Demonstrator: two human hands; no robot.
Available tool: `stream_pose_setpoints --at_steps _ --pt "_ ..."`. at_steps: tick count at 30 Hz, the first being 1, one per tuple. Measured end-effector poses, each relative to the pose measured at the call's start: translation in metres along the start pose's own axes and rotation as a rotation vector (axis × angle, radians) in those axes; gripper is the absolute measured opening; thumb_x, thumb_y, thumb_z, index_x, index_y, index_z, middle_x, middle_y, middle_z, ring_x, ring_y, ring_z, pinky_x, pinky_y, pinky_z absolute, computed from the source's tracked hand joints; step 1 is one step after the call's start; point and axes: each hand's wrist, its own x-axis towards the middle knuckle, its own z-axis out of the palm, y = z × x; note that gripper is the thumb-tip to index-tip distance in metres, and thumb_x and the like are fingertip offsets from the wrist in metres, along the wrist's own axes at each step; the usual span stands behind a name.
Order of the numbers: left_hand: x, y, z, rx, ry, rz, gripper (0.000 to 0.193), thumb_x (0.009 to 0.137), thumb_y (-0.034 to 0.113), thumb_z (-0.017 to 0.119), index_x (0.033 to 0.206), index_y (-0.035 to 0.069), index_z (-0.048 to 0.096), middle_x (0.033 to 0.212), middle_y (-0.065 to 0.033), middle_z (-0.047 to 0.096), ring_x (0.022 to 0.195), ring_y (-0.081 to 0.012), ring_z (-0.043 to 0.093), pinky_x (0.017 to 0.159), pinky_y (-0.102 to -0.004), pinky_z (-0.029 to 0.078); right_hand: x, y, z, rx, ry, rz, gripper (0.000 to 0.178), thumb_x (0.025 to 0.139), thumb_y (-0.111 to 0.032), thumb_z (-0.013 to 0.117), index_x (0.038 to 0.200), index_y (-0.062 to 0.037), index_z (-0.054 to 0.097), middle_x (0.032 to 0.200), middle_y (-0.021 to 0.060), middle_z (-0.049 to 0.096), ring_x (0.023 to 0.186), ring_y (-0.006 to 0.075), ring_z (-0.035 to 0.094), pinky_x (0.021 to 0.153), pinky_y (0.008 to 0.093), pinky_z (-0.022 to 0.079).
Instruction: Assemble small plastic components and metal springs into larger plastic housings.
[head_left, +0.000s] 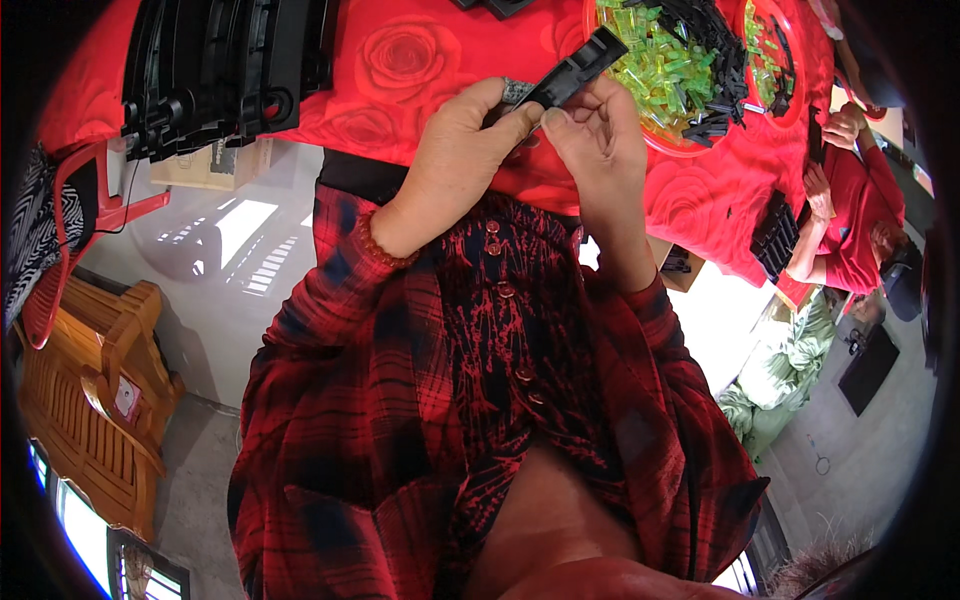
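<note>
A long black plastic part (580, 70) is held up in front of me, tilted toward the upper right, over the edge of the red rose-patterned tablecloth (405, 65). My left hand (455, 155) grips its lower end, thumb laid along it, with a grey speckled wrap around one finger. Closed on the same part from the other side is my right hand (605, 135), its thumb tip meeting the left thumb. Whether a small piece sits between the thumbs I cannot tell. Just beyond my right hand stands a red basin (672, 148) of clear yellow-green and black plastic pieces.
Several long black parts (225, 70) lie in a row at the table's left. A second red basin (797, 60) stands further right. At the right, a co-worker in red (865, 210) sits near black parts (775, 235). A red chair (65, 250) and wooden bench (95, 400) are left.
</note>
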Motion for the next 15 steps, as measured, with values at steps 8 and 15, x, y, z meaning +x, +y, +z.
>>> stream_pose_setpoints --at_steps 8,15 --pt "-0.005 0.000 0.003 0.053 -0.006 -0.081 0.019 0.104 0.016 0.054 0.100 -0.001 0.061 0.078 0.0017 0.058 0.070 -0.0052 0.050 0.062 -0.0241 0.043 0.005 0.011 0.007 -0.108 0.044 0.063 0.036 0.091 -0.004 0.066 0.122 0.0047 0.049 0.103 0.0080 0.062 0.085 0.0104 0.059 0.071 0.0255 0.052" --pt "-0.014 -0.006 0.000 -0.111 -0.026 -0.153 0.018 0.103 0.013 0.050 0.106 -0.002 0.061 0.080 0.0016 0.061 0.068 -0.0077 0.051 0.061 -0.0263 0.043 -0.002 0.002 0.005 0.003 -0.036 0.135 0.038 0.092 -0.006 0.067 0.123 0.0050 0.048 0.102 0.0084 0.061 0.082 0.0093 0.057 0.068 0.0251 0.052"
